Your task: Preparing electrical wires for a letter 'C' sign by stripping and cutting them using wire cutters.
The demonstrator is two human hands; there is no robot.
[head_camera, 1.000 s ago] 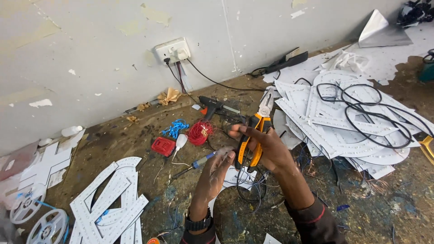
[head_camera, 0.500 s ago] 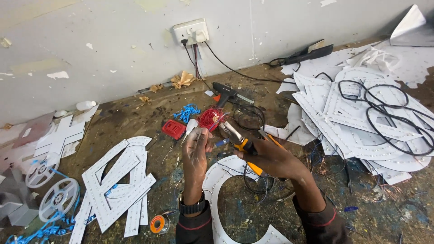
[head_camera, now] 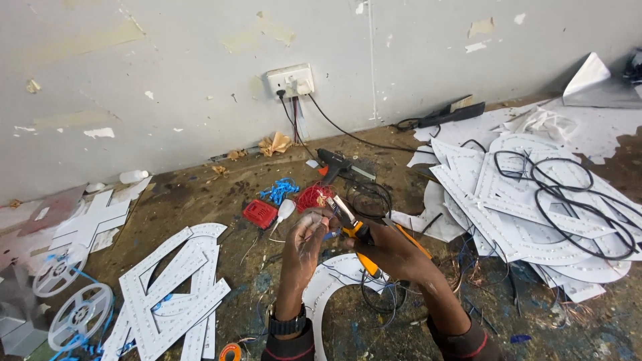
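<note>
1. Gripping the orange-handled pliers (head_camera: 358, 234), the right hand (head_camera: 394, 253) is closed round both handles, with the metal jaws pointing up and left toward the fingertips of the other hand.
2. The left hand (head_camera: 302, 242) is raised beside the jaws, fingers pinched together on what looks like a thin wire (head_camera: 329, 235) (too fine and blurred to be sure of its end or colour). It sits just in front of the red wire bundle (head_camera: 313, 196) on the floor (head_camera: 221, 194).
3. The wire, judged from its look, will be very light, limp and springy, and likely slippery in its plastic sheath. It is best pinched close to the pliers' jaws, so that the short free end does not flop away.
4. The pliers look stiff and fairly weighty for their size. The sleeved handles give a sure hold, taken well back from the pivot for leverage.
5. Around the hands lie the white cut-out letter panels (head_camera: 170, 291), thin and flat; they probably flex and are better lifted by an edge with care for the rows of small dots on them.
6. Further off are a black glue gun (head_camera: 334, 160) near the wall socket (head_camera: 289, 81), a small red box (head_camera: 259, 213), loops of black cable (head_camera: 568, 200) on the panels at right, and white reels (head_camera: 80, 311) at left.
</note>
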